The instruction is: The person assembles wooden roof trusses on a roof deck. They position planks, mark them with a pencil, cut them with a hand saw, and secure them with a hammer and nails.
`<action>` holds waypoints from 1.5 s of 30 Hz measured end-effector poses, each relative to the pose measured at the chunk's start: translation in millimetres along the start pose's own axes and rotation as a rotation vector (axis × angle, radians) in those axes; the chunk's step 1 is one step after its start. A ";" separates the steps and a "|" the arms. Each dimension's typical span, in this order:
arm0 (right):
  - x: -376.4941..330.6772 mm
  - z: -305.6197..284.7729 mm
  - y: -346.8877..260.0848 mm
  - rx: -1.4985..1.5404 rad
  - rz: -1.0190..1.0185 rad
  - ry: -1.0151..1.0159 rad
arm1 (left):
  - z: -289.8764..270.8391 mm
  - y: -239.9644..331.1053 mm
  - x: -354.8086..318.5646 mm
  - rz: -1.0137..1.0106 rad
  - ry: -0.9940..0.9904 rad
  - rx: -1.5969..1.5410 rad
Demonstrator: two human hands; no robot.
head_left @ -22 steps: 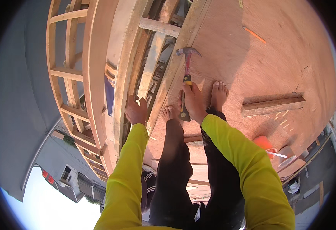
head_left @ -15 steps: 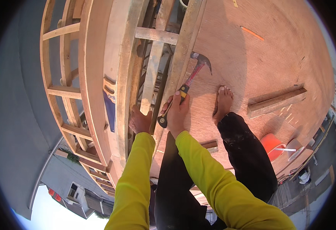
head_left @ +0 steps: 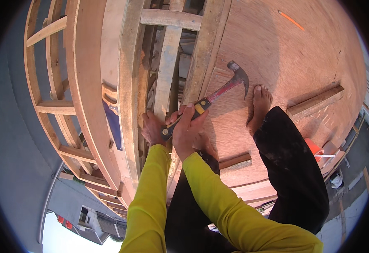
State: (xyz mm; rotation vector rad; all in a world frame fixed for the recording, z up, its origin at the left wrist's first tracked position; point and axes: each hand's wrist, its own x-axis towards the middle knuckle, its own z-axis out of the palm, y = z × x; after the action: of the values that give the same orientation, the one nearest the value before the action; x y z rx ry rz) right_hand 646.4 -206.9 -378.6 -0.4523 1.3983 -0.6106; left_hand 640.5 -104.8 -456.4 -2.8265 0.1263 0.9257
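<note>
My right hand (head_left: 188, 128) is wrapped round the black and yellow grip of a claw hammer (head_left: 224, 89). The hammer's worn red neck and dark head point up and to the right, above the plywood sheet. Close by on the left, my left hand (head_left: 153, 130) is closed with curled fingers at the inner side of a long timber beam (head_left: 129, 76). What its fingers hold, if anything, is hidden. The butt of the hammer grip is right beside the left hand. Under both hands runs the gap of the timber frame, with a lengthwise slat (head_left: 167, 69) inside it.
A handsaw (head_left: 112, 114) lies left of the beam. Ladder-like timber framing (head_left: 56, 107) stands farther left. On the plywood (head_left: 260, 46) lie an orange pencil (head_left: 291, 20) and wood blocks (head_left: 315, 102). My bare foot (head_left: 260, 103) rests there. An orange bucket (head_left: 314, 147) shows behind my leg.
The hammer has tilted, its head swinging rightward and its butt coming closer to my left hand. The view has shifted, and my knee now covers most of the orange bucket.
</note>
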 end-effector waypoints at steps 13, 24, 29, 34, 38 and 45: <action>10.3 -17.9 -17.6 -0.202 0.422 -0.342 | 6.9 -1.9 7.7 -0.067 -0.029 -0.041; 117.7 -6.0 -118.8 -0.764 -0.001 -0.720 | -13.3 -12.7 -6.3 0.002 0.209 -0.407; 188.0 43.0 -226.2 -1.360 -0.099 -0.892 | -53.5 32.4 56.8 0.273 0.386 -1.034; 197.8 39.0 -261.2 -1.540 -0.080 -0.863 | -146.2 123.1 132.0 0.438 0.219 -1.282; 231.5 -9.9 -227.5 -1.381 -0.190 -0.856 | -166.8 166.7 177.7 0.469 0.175 -1.167; 232.2 -27.5 -193.0 -1.096 -0.350 -0.921 | -163.2 177.9 195.4 0.499 0.241 -0.886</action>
State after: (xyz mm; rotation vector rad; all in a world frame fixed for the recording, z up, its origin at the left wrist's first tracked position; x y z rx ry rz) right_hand 608.7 -501.6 -439.0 -1.6337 0.6294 0.1922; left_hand 868.9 -315.1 -465.7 -3.8393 0.6132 0.8594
